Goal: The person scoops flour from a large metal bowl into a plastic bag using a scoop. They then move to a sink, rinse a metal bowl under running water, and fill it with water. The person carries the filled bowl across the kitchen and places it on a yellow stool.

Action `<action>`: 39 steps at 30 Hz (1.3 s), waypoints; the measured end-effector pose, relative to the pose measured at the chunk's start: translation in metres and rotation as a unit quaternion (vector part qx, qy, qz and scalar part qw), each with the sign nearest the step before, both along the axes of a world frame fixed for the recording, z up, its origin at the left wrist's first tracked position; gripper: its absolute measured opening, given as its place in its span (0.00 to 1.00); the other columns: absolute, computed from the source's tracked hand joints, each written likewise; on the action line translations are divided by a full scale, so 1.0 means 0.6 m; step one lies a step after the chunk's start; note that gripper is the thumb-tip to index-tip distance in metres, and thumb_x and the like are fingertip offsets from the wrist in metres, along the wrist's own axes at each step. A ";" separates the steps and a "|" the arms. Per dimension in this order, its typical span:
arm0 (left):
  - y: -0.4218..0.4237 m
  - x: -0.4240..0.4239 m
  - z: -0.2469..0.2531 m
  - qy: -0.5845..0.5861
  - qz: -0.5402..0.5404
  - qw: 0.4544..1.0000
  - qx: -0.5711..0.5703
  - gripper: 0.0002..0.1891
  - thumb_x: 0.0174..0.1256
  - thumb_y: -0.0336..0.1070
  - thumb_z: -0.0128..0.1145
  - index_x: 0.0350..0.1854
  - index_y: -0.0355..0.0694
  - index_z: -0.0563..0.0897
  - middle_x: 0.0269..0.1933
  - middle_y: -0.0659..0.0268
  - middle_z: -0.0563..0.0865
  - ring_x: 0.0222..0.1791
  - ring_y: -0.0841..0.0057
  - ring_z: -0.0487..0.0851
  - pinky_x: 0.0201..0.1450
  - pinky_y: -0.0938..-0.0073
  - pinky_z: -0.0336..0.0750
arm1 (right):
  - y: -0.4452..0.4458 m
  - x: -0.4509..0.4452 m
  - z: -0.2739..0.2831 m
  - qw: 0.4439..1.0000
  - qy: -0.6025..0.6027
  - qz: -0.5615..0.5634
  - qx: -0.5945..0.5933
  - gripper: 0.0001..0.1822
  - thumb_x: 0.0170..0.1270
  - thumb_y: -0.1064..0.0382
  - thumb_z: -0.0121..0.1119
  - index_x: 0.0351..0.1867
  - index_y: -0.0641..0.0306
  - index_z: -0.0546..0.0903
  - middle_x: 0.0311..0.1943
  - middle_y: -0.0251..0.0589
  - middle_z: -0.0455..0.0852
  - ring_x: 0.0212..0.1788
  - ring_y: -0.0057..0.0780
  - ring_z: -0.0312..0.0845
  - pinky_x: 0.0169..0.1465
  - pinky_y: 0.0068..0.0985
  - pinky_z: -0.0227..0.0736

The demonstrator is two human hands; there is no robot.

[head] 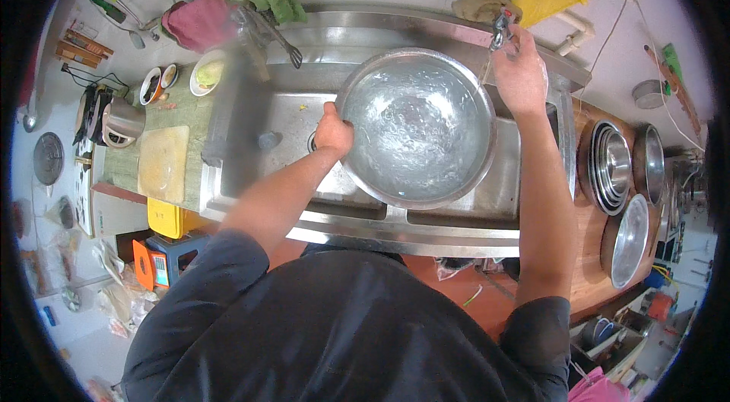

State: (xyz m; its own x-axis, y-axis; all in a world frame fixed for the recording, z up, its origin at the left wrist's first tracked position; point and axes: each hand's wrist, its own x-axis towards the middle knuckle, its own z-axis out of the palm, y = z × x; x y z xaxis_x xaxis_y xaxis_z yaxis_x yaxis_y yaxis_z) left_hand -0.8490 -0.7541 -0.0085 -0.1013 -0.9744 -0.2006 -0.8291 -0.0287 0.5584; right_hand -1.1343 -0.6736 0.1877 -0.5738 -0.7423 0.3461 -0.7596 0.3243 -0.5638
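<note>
A large round metal basin (419, 128) of rippling water rests over the divider of a double stainless steel sink (396, 215). My left hand (334, 131) grips the basin's left rim, its thumb up and the fingers hidden underneath. At the back right, my right hand (519, 71) is on a chrome faucet (501, 31), with its fingers around the handle. Below the faucet a thin stream seems to fall at the basin's right edge. In the left bowl of the sink lie a small yellow scrap (303, 107) and a drain, partly covered by my left hand.
Left of the sink are a cutting board (163, 164), a metal kettle (122, 120) and a bowl with a pale green vegetable (209, 74). Nested metal bowls (613, 168) and another basin (627, 241) stand on the wooden counter at right. Cloths (199, 23) hang behind the sink.
</note>
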 end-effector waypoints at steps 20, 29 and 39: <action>0.023 0.028 -0.014 0.030 0.052 0.998 0.003 0.17 0.55 0.33 0.57 0.43 0.32 0.68 0.37 0.40 0.82 0.43 0.44 0.81 0.49 0.52 0.73 | 0.083 -0.092 -0.365 0.920 -0.390 -0.021 -0.033 0.23 0.71 0.50 0.47 0.30 0.70 0.80 0.27 0.34 0.79 0.33 0.23 0.71 0.38 0.28 0.66; 0.111 0.124 0.010 0.085 0.122 0.989 -0.001 0.15 0.55 0.32 0.57 0.43 0.32 0.70 0.38 0.40 0.82 0.44 0.44 0.80 0.49 0.52 0.72 | 0.117 -0.006 -0.331 0.933 -0.361 0.016 -0.001 0.21 0.72 0.54 0.46 0.38 0.76 0.80 0.35 0.43 0.84 0.39 0.31 0.75 0.46 0.29 0.68; 0.297 0.382 0.082 0.149 0.225 0.963 0.001 0.14 0.54 0.31 0.57 0.41 0.32 0.70 0.37 0.40 0.82 0.44 0.45 0.80 0.48 0.52 0.73 | 0.161 0.237 -0.212 0.907 -0.381 0.170 0.052 0.22 0.74 0.54 0.43 0.47 0.76 0.78 0.43 0.44 0.83 0.44 0.31 0.77 0.49 0.28 0.71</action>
State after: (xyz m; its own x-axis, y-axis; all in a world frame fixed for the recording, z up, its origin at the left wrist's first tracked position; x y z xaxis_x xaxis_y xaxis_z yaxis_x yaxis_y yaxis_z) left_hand -0.6200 -0.5757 0.0408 0.2783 -0.9327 -0.2293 -0.5359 -0.3489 0.7688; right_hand -0.9924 -0.5768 0.0603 -0.3482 -0.9273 -0.1373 -0.2288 0.2261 -0.9468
